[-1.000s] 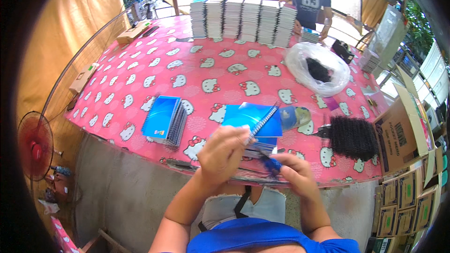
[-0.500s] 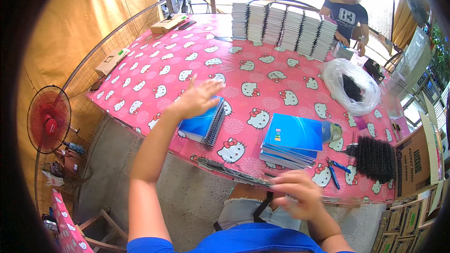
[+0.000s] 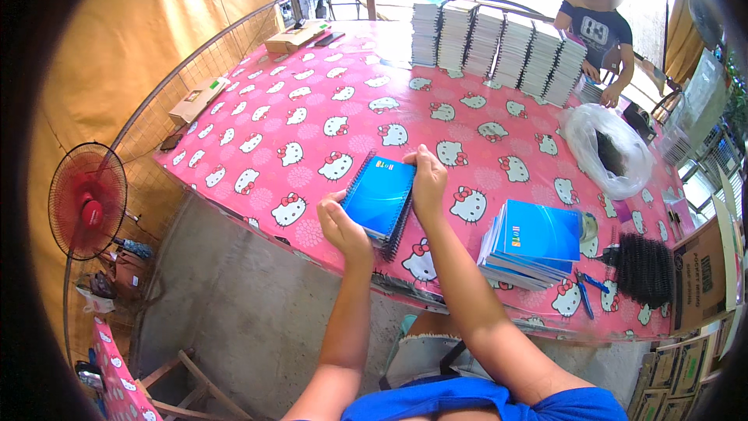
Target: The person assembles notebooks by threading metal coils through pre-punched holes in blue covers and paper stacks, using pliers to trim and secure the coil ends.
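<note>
A small stack of blue-covered spiral notebooks (image 3: 379, 196) lies on the pink table, black coils along its edges. My left hand (image 3: 344, 228) cups its near left side, fingers curled against it. Against the far right side my right hand (image 3: 428, 185) presses with bent fingers, so the stack is held between both palms. To the right sits a taller, slightly fanned pile of blue-covered pads (image 3: 538, 238); no coils are visible on it. Beside that pile are blue-handled pliers (image 3: 586, 293) and a heap of black spiral coils (image 3: 640, 269).
Tall stacks of bound notebooks (image 3: 499, 47) line the far edge, near a person (image 3: 598, 31) handling something there. A clear plastic bag (image 3: 576, 136) with black contents and a cardboard box (image 3: 701, 281) are at right. A red fan (image 3: 89, 206) stands left of the table.
My right hand has come up from the near table edge to the notebook stack. My left hand has dropped from above the stack to its side. The view has shifted slightly.
</note>
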Action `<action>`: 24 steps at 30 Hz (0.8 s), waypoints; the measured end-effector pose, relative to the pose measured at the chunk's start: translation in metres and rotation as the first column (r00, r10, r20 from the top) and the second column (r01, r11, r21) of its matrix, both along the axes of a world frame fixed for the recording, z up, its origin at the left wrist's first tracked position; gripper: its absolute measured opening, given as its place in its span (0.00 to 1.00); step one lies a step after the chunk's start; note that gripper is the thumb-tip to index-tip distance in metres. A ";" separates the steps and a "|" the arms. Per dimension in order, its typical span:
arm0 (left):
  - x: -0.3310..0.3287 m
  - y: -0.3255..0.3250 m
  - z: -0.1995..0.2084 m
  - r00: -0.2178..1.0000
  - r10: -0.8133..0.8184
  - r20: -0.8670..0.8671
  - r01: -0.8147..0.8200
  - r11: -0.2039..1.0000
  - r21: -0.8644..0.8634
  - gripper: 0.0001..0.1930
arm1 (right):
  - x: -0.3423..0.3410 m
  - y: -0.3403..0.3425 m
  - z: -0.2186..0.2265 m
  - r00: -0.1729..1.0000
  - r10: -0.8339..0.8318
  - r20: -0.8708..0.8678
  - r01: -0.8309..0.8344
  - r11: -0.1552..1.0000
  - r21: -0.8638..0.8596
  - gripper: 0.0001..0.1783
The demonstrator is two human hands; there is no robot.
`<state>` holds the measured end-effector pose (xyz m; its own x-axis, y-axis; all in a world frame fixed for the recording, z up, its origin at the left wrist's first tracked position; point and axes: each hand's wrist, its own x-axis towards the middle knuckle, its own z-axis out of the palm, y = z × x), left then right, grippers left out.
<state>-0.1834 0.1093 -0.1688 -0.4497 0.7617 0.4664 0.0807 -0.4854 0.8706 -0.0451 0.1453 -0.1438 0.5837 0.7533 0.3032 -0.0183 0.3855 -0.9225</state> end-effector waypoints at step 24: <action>0.020 -0.044 0.124 0.998 -0.044 0.049 0.033 0.978 0.206 0.15 | 0.089 -0.283 0.052 0.375 -0.246 0.894 -0.120 0.943 0.310 0.13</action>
<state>-0.1637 0.0658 -0.0450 -0.4504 0.6694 0.5908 0.0152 -0.6559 0.7547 0.0442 -0.1382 -0.0921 -0.1505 0.4987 0.8536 0.7946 0.5747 -0.1957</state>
